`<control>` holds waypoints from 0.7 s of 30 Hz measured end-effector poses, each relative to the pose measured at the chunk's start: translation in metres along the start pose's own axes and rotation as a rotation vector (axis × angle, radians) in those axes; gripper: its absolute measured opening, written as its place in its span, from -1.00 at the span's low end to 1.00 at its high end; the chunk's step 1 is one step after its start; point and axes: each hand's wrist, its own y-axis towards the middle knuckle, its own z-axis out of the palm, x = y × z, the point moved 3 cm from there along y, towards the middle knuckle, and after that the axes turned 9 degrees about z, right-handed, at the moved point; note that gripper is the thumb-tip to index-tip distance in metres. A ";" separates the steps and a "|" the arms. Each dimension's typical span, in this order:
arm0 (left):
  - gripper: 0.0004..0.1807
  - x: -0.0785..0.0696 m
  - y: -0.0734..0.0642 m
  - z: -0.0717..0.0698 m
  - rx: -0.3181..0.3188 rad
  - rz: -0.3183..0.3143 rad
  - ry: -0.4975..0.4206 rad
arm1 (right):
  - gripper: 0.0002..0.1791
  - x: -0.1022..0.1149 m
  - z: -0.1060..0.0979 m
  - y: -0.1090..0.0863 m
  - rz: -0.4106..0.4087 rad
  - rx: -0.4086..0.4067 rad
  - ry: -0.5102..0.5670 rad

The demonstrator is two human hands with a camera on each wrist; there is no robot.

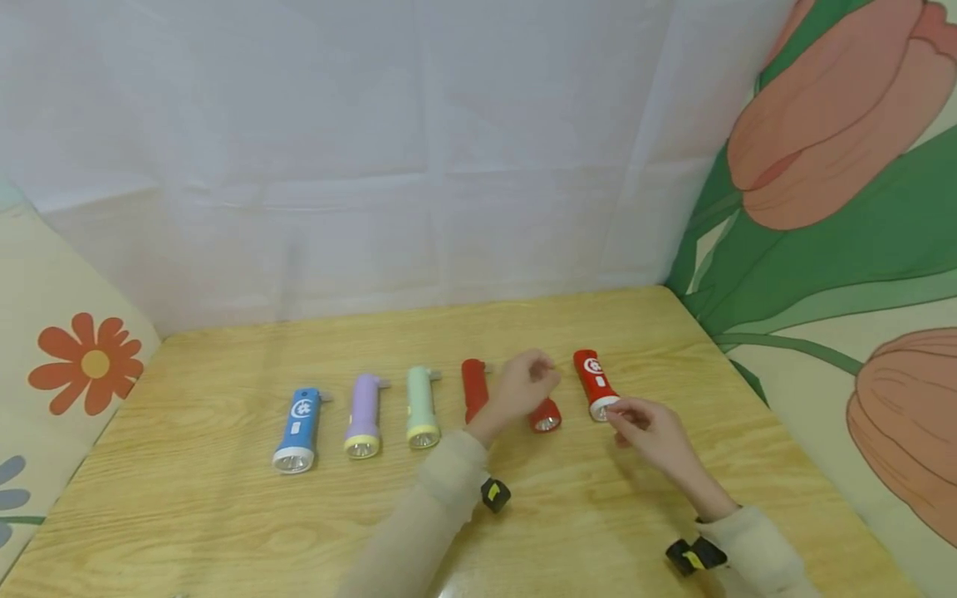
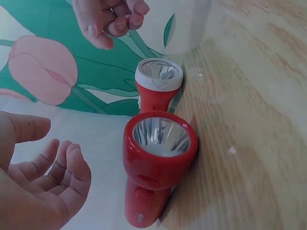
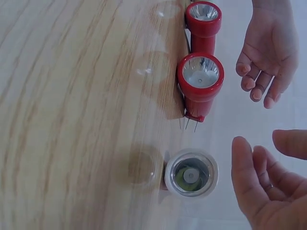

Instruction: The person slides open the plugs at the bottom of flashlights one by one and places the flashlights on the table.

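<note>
My left hand (image 1: 523, 384) hovers over a red flashlight (image 1: 546, 416), hiding most of its body in the head view; its lens end (image 2: 160, 139) shows in the left wrist view. Loosely bent, the left fingers (image 2: 72, 167) hold nothing. Beside the white head of another red flashlight (image 1: 594, 380) is my right hand (image 1: 652, 432). In the right wrist view a gap separates that white-rimmed flashlight (image 3: 192, 173) from the right hand (image 3: 271, 187), whose thumb and fingers are apart. Two thin metal prongs (image 3: 191, 124) stick out of the middle red flashlight (image 3: 197, 88).
Left of my hands lie another red flashlight (image 1: 474, 384), a pale green one (image 1: 421, 407), a purple one (image 1: 364, 415) and a blue one (image 1: 297, 432), roughly in a row on the wooden table (image 1: 224, 515). White cloth (image 1: 336, 166) hangs behind.
</note>
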 end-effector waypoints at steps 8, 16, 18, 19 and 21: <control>-0.76 -0.001 0.011 0.009 -0.007 -0.018 -0.028 | -0.76 -0.008 -0.005 0.004 0.011 -0.008 -0.050; -0.65 0.003 0.025 0.013 0.013 -0.015 -0.033 | -0.65 -0.014 -0.010 0.014 0.028 0.038 -0.051; -0.61 0.004 0.028 0.014 0.027 -0.029 -0.024 | -0.59 -0.015 -0.010 0.016 0.052 0.064 -0.049; -0.59 0.005 0.030 0.014 0.033 -0.034 -0.019 | -0.56 -0.016 -0.010 0.017 0.067 0.076 -0.048; -0.57 0.007 0.034 0.016 0.045 -0.057 -0.002 | -0.51 -0.018 -0.011 0.020 0.099 0.103 -0.045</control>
